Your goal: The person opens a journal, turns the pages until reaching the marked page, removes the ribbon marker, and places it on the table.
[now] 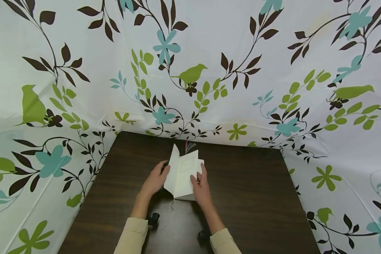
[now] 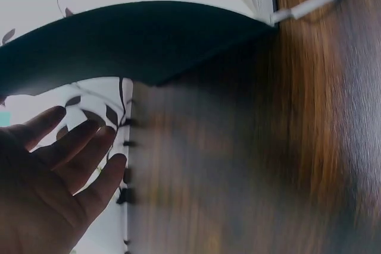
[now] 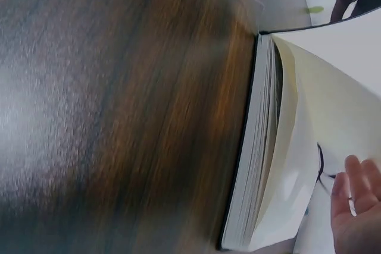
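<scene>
I see a dark table (image 1: 257, 187) beneath the fingers (image 1: 203, 173), an open notebook (image 1: 182, 185) between them, the left hand (image 1: 153, 182) released, loosely extended by its cover (image 2: 131, 43), the right hand (image 1: 203, 192) at its pages (image 1: 185, 180), pinching or not I can't tell.

I watch the book (image 1: 186, 180) from above and well back on the head feed, facing forward and down. The left-wrist feed looks closely from its left, under the raised cover (image 2: 131, 40); the right-wrist, closely from its right. Both, turned sideways, share its near-edge ribbon (image 2: 321, 0).
</scene>
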Demonstrator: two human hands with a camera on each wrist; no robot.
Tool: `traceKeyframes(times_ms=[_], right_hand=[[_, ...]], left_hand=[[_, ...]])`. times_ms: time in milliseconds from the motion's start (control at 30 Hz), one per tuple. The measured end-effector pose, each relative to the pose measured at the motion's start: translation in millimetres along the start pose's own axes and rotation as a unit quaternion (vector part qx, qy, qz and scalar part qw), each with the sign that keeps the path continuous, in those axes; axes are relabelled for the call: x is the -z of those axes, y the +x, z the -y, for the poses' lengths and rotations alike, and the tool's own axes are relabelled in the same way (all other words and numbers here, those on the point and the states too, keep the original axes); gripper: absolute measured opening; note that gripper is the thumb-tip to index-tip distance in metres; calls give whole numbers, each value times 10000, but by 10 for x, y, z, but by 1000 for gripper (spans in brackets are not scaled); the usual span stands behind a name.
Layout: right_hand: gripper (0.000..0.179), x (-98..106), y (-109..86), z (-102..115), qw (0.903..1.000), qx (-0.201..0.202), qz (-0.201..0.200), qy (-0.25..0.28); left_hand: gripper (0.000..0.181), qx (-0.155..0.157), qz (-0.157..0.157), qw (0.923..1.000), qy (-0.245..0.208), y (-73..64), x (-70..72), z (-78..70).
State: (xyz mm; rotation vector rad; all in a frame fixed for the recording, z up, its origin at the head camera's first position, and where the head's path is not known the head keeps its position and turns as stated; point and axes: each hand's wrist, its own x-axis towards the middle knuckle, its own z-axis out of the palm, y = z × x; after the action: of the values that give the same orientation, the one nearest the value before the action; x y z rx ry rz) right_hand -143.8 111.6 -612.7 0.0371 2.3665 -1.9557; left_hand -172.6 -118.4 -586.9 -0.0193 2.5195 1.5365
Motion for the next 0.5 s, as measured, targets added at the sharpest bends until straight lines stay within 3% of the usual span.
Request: traceKeyframes(times_ms=[133,267,500], right_hand=[[71,-84,-30,60,9986,111,505,112],[65,-199,-94,83,9965,150,821,-46],[63,-379,-177,53,9927,163,1097,-473]], left_hand=[[68,188,42,9998,-28,-30,96,84],[69,168,73,9998,-15,-58,136,145],[58,-545,-327,9978,183,-77,185,118]])
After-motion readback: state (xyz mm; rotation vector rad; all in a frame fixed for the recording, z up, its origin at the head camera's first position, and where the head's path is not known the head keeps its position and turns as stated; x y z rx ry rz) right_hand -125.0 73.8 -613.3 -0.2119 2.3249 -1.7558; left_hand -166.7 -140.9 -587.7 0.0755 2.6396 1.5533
